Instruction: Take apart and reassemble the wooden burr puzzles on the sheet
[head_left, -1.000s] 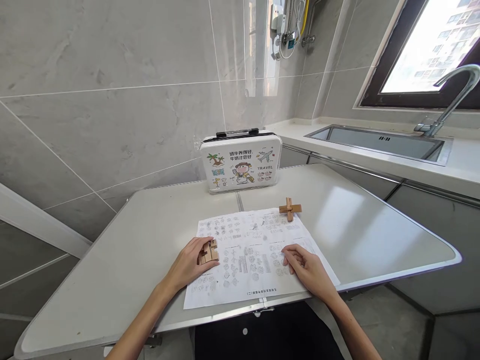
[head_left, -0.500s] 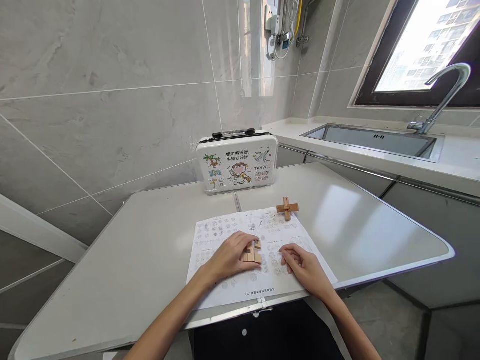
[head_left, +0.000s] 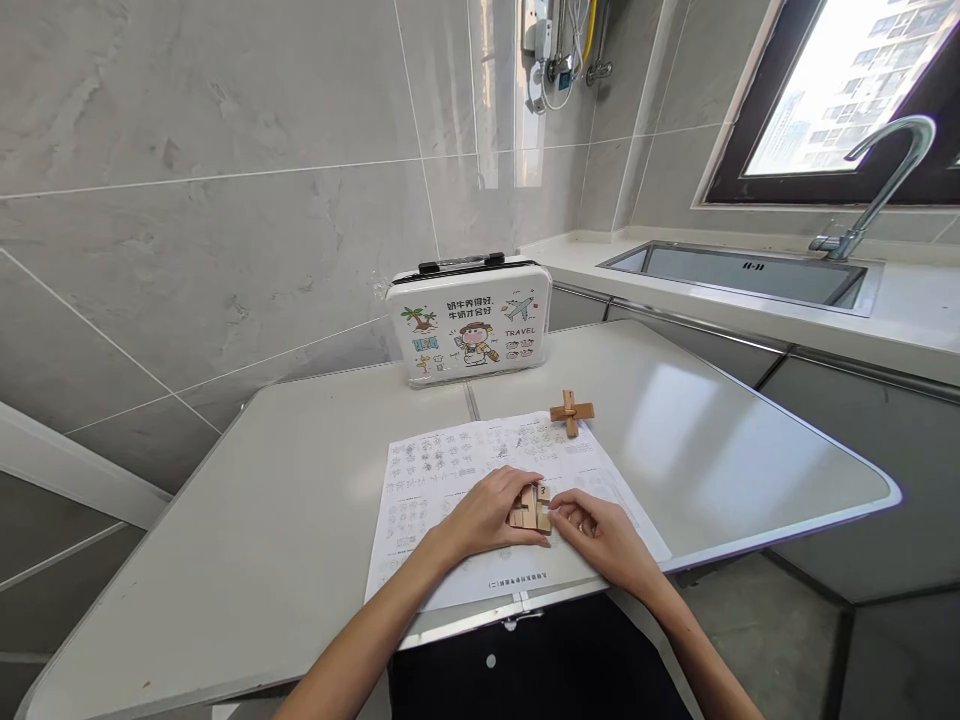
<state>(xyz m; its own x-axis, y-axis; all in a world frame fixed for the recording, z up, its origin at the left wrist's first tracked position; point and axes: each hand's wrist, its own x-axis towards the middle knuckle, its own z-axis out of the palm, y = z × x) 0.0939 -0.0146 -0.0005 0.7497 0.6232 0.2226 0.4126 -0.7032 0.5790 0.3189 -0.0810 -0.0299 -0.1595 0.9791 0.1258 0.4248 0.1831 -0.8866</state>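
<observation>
My left hand is closed around a flat cluster of notched wooden puzzle pieces, thumb along the near side and fingers along the far side. The fingertips of my right hand are curled together at the cluster's right edge, touching it. Beneath both hands lies a printed instruction sheet with small diagrams. Beyond my right hand, a cross-shaped wooden puzzle rests at the sheet's far right corner. Part of the cluster is hidden by my left fingers.
A white cartoon-printed case stands at the back of the white folding table, against the tiled wall. To the right is a counter with a sink and a curved faucet. The table's front edge runs just before my body.
My left hand has slid right with the wooden pieces. My right fingertips, apart from them before, now meet their right edge. The view has shifted slightly.
</observation>
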